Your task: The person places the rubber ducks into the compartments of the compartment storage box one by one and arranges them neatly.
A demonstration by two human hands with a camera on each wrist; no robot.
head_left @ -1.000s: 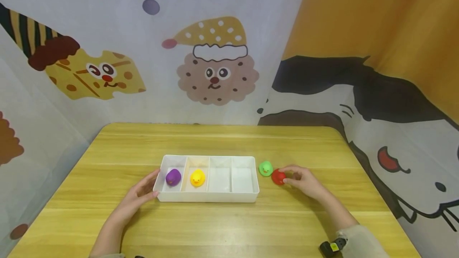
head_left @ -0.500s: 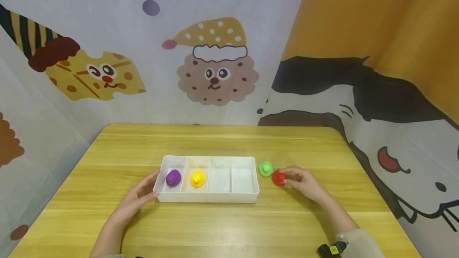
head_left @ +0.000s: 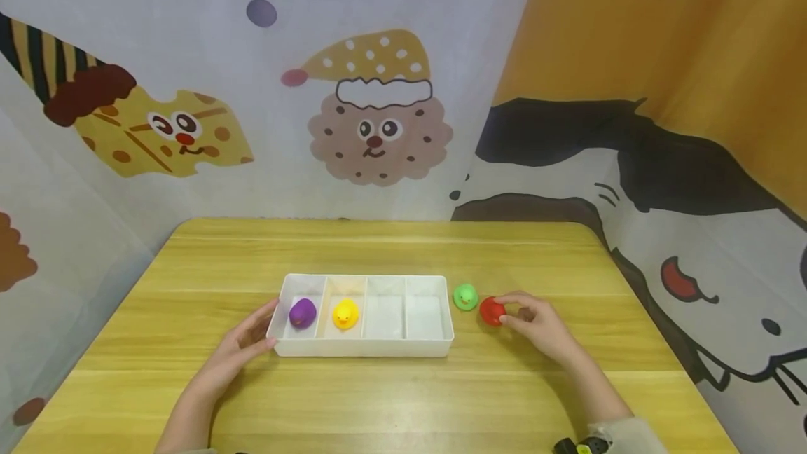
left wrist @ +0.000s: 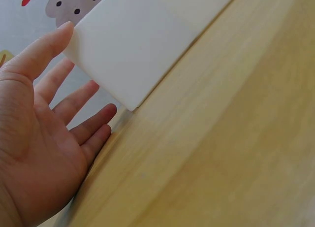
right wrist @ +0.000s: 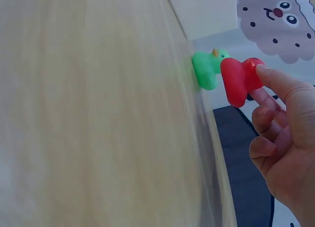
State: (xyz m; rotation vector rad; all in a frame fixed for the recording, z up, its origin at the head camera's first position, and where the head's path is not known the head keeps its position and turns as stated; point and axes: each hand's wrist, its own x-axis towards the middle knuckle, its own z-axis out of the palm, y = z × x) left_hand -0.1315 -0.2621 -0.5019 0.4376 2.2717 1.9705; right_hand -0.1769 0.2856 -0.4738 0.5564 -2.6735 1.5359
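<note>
My right hand (head_left: 539,328) pinches a red toy duck (right wrist: 236,84) between thumb and fingers, its other fingers loosely curled. In the right wrist view the duck's base appears slightly off the tabletop. Just left of it stands a green toy duck (head_left: 466,298), beside the right end of a white divided box (head_left: 366,348). At the box's left end my left hand (head_left: 230,352) touches the wall with thumb and fingertips, its fingers fairly straight (left wrist: 74,104). Inside the box, a purple toy duck (head_left: 302,314) sits in the leftmost compartment and a yellow toy duck (head_left: 345,314) in the second.
A wooden table (head_left: 378,405) carries everything. Behind it hangs a curtain (head_left: 378,12) printed with cartoon figures. A small black device (head_left: 580,445) shows at the right sleeve (head_left: 630,436).
The red duck has shifted slightly right with my right hand, widening the gap to the green duck. My left hand stays at the box's end. The head view has shifted a little.
</note>
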